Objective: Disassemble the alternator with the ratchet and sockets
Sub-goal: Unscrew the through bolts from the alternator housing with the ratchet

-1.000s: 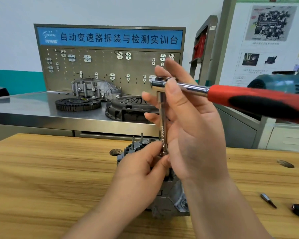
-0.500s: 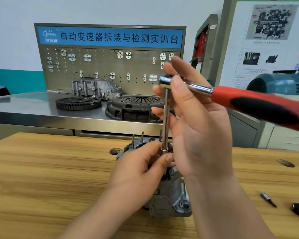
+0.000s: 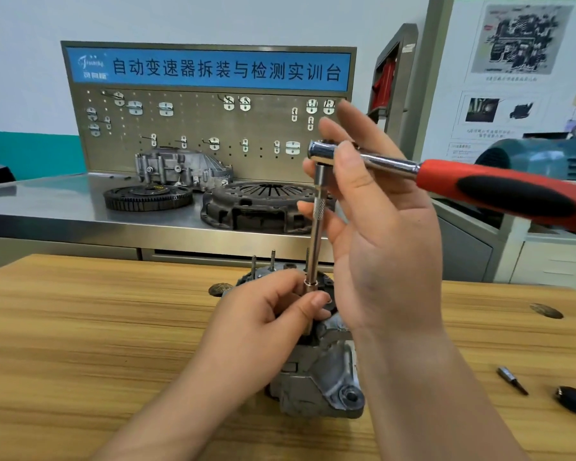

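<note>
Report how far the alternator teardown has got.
Done: nothing visibly removed; the alternator sits in one piece on the wooden table. In hand: the right hand holds the ratchet at its head, and the left hand pinches the extension bar low down, steadying it upright on the alternator's top. Left: loosening fasteners, splitting the housing.

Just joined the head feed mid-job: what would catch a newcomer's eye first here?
The red-and-black ratchet stretches from the right edge to mid-frame, its head pinched by the right hand. From it an extension bar drops to the grey alternator on the wooden table, where the left hand grips the bar's lower end. Behind, a dark clutch cover lies on the steel bench.
</note>
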{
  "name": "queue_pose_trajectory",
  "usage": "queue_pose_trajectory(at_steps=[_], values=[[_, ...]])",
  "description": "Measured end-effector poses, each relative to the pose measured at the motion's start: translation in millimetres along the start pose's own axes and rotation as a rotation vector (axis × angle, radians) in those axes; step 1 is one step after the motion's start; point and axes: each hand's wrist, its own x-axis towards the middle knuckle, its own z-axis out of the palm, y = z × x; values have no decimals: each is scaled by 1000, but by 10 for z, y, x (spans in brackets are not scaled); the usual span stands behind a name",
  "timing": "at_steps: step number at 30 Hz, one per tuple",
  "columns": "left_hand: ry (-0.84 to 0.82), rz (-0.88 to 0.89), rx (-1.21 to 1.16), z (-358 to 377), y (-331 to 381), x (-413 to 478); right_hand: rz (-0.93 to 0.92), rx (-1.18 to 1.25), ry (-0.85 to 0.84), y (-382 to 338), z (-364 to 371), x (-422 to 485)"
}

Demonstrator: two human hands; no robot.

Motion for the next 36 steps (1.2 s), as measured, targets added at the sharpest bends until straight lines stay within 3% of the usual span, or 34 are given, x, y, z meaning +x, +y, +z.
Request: queue_pose_trajectory(at_steps=[5, 10, 17, 27, 33, 36], values=[[-40, 13, -85, -24, 13, -15, 87, 109, -67, -10, -3, 9], [-1, 17, 11, 19, -16, -11, 124, 156, -74, -17, -25, 21], [22, -18, -7, 53, -38, -9, -152, -141, 10, -16, -6, -1], [31, 58, 65, 76, -54, -34, 216, 229, -118, -59, 18, 2], [64, -12, 48, 87, -65, -27, 12, 3, -114, -33, 35, -34], [58, 3, 25, 65, -88, -22, 99, 136, -116, -24, 44, -29]])
